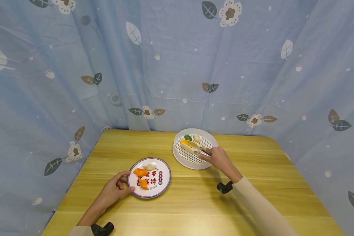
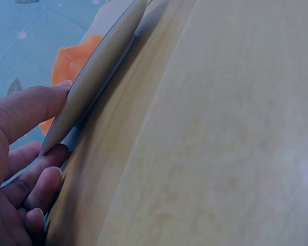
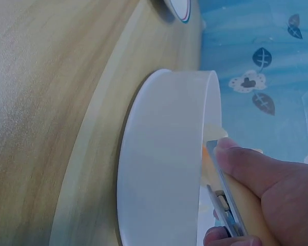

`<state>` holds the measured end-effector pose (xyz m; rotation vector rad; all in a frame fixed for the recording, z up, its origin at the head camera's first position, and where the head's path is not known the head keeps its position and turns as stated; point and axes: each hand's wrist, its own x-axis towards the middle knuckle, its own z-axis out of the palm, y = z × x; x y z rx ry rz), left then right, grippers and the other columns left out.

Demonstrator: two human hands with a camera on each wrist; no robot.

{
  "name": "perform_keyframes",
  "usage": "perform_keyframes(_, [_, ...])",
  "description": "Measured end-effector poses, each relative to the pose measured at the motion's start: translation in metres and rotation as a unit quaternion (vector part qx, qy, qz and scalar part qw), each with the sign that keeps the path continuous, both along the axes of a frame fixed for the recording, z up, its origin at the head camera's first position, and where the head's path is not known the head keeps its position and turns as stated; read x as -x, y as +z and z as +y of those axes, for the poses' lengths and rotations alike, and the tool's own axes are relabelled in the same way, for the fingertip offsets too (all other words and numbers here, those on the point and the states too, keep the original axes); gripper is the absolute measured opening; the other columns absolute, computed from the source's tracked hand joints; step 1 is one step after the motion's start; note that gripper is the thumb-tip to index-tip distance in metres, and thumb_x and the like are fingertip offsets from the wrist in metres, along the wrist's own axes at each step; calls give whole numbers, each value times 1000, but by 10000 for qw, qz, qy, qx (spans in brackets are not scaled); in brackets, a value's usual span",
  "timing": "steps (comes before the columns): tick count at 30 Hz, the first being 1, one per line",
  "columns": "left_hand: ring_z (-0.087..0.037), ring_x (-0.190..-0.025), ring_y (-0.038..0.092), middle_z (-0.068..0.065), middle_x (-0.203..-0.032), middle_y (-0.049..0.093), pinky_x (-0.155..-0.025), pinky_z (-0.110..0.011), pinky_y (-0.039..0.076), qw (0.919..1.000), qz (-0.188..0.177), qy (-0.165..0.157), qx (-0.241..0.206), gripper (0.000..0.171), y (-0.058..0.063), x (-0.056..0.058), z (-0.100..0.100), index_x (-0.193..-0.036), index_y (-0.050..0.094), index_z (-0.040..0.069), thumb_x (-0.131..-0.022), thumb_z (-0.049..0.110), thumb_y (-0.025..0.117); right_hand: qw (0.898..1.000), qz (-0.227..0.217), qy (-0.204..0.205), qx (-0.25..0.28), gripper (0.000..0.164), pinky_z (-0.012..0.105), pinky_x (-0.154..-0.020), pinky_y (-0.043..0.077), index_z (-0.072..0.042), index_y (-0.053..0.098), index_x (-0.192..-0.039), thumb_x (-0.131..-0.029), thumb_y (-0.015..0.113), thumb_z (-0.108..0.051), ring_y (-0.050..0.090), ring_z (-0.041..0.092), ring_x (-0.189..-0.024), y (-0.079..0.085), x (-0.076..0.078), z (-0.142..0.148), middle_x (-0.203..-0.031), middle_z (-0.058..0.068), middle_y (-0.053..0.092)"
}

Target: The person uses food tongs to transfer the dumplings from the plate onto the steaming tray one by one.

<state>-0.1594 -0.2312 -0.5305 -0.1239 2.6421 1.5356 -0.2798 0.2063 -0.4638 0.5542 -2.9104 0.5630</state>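
Note:
My left hand (image 1: 113,190) pinches the left rim of a round plate (image 1: 164,170), thumb on top and fingers beneath. On the plate lie two orange dumpling-like pieces (image 1: 140,172) and a pale one (image 1: 149,167). In my right hand (image 1: 219,160) is a pair of tongs (image 1: 193,144), reaching over a white round steamer basket (image 1: 191,166) with a perforated bottom. The tong tips are right at an orange-yellow piece (image 1: 183,141). Near it in the basket are a green piece (image 1: 187,137) and a pale piece (image 1: 197,138). The right wrist view shows the tongs (image 3: 227,187) close over the basket's rim.
Both vessels are on a wooden table (image 1: 188,203), the basket near its back edge and right of the plate. A blue patterned curtain (image 1: 177,65) hangs behind the table and along its sides.

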Motion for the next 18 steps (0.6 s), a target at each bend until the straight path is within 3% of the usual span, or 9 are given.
perform_keyframes(9, [-22,-85,50,-7,-115,63,-67,-28,41,10000,-38,28,-31,75,-1,-1,1,-143,57,16,-79,32,92,9998,-29,-26,-195,39,29,-53,31,-14,60,-72,-92,77,-43,37,14,-56,-4,3,1,-57,-4,37])
perform_keyframes(18, [-21,-84,49,-8,-116,61,-66,-28,41,10000,4,-7,-88,73,-1,0,0,-143,57,15,-80,31,91,9997,-144,-159,126,43,30,-53,33,-12,58,-71,-90,79,-44,38,15,-57,-2,1,3,-58,-2,38])
